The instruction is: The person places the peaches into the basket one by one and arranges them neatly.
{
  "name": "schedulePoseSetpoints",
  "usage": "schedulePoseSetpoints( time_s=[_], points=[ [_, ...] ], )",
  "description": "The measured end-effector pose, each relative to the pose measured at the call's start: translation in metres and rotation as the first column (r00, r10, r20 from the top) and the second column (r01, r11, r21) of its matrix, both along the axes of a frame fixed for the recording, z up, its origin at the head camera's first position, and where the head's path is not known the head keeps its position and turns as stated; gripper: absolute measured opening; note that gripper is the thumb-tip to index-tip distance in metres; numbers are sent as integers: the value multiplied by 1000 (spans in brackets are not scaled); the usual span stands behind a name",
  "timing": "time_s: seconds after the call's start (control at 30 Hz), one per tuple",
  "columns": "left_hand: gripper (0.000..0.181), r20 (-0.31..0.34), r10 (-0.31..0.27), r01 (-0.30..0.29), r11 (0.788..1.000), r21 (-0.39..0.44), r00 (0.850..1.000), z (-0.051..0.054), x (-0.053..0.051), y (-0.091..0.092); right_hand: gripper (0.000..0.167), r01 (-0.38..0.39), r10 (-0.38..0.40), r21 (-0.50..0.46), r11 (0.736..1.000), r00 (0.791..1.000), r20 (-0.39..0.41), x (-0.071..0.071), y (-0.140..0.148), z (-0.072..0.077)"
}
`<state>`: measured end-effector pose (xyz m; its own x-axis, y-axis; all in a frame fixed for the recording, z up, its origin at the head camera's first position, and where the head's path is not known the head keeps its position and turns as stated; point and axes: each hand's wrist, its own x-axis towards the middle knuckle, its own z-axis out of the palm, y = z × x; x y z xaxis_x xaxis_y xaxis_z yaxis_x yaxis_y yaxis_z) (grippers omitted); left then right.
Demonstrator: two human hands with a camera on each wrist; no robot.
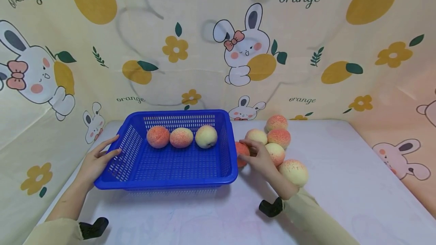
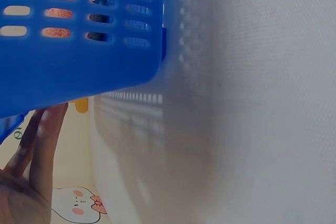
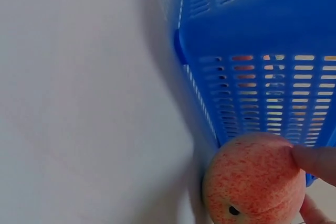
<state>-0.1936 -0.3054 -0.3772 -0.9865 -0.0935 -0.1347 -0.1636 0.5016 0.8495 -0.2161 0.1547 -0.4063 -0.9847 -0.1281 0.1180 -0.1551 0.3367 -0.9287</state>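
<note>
A blue plastic basket (image 1: pixel 170 182) stands on the left half of the table in the head view. Three peaches sit in a row inside it: a red one (image 1: pixel 158 137), a speckled one (image 1: pixel 181 138) and a pale one (image 1: pixel 206 137). My left hand (image 1: pixel 93 163) rests on the basket's left rim, fingers nearly straight; their tips are partly hidden in the left wrist view. Beside the basket's right wall, my right hand (image 1: pixel 260 158) pinches a red peach (image 3: pixel 254 179) between thumb and fingers. That peach is low, close to the tabletop; contact with the table is unclear.
Several more peaches cluster right of my right hand, among them a red one (image 1: pixel 279 138) and a large pale one (image 1: pixel 293 172) by the forearm. A white cloth (image 1: pixel 340 184) covers the table. Behind it hangs a printed curtain (image 1: pixel 204 10) with rabbits and oranges.
</note>
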Motion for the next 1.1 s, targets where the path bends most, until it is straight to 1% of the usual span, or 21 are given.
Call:
schedulePoseSetpoints(
  time_s=[0.13,0.2,0.33,0.53,0.6,0.73,0.9,1.03,1.1],
  points=[
    [65,-3,3,-3,1000,1,1000,0,0,0,52,15,-15,8,1000,998,63,6,0,-1],
    [65,-6,6,-6,1000,0,1000,0,0,-1,55,13,-13,6,1000,997,77,8,0,-2],
    [65,-5,7,-7,1000,-6,1000,-1,0,-2,57,23,-23,3,1000,998,59,10,0,-5],
    [66,-2,3,-3,1000,6,1000,-1,0,-1,63,28,-29,42,999,1000,12,11,-2,-10],
    [66,-3,2,-2,1000,6,1000,-1,0,0,63,36,-36,58,998,999,5,12,-2,-10],
    [66,-2,1,-1,1000,-4,1000,-1,-1,0,63,43,-43,62,997,999,6,14,-1,-10],
    [66,0,-1,1,1000,-14,1000,0,-1,1,65,49,-49,54,997,999,-2,18,2,-5],
    [66,8,4,-4,1000,-7,1000,0,-1,1,66,40,-38,60,997,999,-23,19,5,1],
    [66,10,5,-5,1000,1,1000,0,0,0,68,42,-42,64,997,999,-13,20,6,3]
  ],
)
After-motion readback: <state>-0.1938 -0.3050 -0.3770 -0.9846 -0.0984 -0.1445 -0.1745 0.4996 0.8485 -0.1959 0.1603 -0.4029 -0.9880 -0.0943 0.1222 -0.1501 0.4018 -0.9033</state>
